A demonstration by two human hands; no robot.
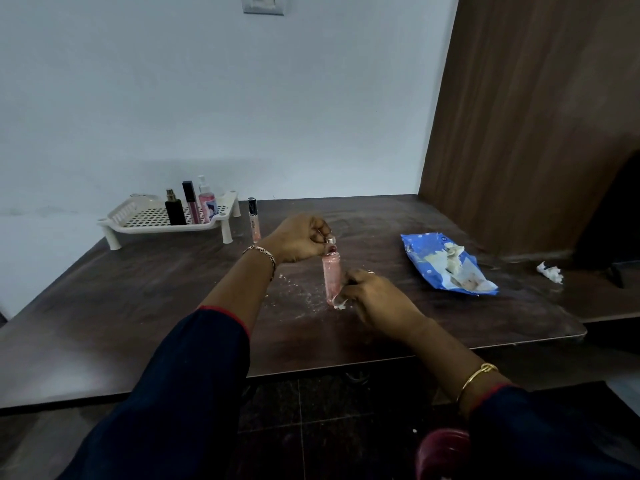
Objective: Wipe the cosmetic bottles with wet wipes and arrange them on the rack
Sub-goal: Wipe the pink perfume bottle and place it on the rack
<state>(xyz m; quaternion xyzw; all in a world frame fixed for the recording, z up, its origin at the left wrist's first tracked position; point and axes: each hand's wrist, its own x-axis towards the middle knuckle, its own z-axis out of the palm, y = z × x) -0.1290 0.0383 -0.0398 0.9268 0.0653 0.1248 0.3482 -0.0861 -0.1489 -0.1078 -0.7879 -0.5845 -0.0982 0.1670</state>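
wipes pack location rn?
Head view: the blue wipes pack lies on the dark table, right of the right hand, with a crumpled wipe farther right.

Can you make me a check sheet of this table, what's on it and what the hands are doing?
Surface: dark wooden table, white crumbs around the pink bottle.
Job's things: pink bottle upright; rack holds black bottle, gloss tube, spray bottle; clear tube stands beside rack; wipe pack open.
Clutter: crumpled wipe, far right.
Hands: left hand pinches the cap; right hand presses a wet wipe on the bottle.
Cables: nothing seen.
Surroundings: wall, switch plate, wooden panel.
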